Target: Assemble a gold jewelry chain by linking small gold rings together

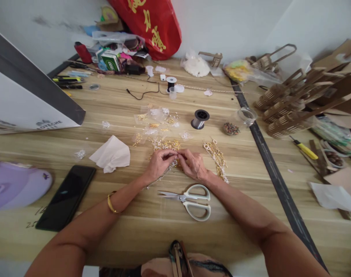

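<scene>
My left hand [159, 164] and my right hand [193, 164] meet fingertip to fingertip over the middle of the table, both closed in a pinch. A silver chain [161, 177] hangs from the left fingers and trails along the left wrist. Whatever sits between the right fingertips is too small to make out. Just beyond the hands lies a pile of gold and silver beads [166, 144]. Several finished-looking bead strands [217, 157] rest to the right of the right hand. White-handled scissors [189, 198] lie on the near side, blades pointing left.
A black phone [66, 198] and a white tissue [111, 154] lie at left. Beyond the beads stand a wire spool [200, 119] and a tub of dark beads [231, 128]. Wooden baskets [291, 100] crowd the right. A large box [28, 88] rises at far left.
</scene>
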`<action>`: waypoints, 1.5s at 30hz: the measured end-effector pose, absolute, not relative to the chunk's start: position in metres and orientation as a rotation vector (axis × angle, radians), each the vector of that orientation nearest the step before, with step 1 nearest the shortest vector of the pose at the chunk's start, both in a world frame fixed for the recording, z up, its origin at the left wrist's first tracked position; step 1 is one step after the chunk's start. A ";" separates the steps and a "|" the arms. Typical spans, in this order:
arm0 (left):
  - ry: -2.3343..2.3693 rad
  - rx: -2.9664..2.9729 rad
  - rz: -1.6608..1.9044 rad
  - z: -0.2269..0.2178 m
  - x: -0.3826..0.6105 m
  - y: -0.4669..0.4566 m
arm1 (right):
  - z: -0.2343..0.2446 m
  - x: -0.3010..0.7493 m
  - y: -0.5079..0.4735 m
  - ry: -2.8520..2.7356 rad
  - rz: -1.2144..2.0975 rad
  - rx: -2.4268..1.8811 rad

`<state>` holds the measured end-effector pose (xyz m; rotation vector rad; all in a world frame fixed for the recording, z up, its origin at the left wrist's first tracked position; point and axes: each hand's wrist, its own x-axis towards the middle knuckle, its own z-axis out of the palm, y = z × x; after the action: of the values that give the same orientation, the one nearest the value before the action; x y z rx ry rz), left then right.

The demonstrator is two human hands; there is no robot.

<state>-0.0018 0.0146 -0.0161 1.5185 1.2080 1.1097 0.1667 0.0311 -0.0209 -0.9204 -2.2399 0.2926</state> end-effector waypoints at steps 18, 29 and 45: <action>1.218 1.584 1.087 -0.010 -0.001 0.013 | -0.017 0.169 0.033 -2.361 0.005 -0.836; 1.244 1.594 1.089 -0.008 -0.001 0.013 | -0.018 0.171 0.034 -2.405 -0.037 -0.773; 1.248 1.600 1.070 -0.011 -0.002 0.014 | -0.016 0.171 0.036 -2.405 -0.028 -0.846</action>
<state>-0.0019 0.0141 -0.0113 1.5998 1.2483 1.0702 0.1708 0.0359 -0.0161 -0.8461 -2.4049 -0.0281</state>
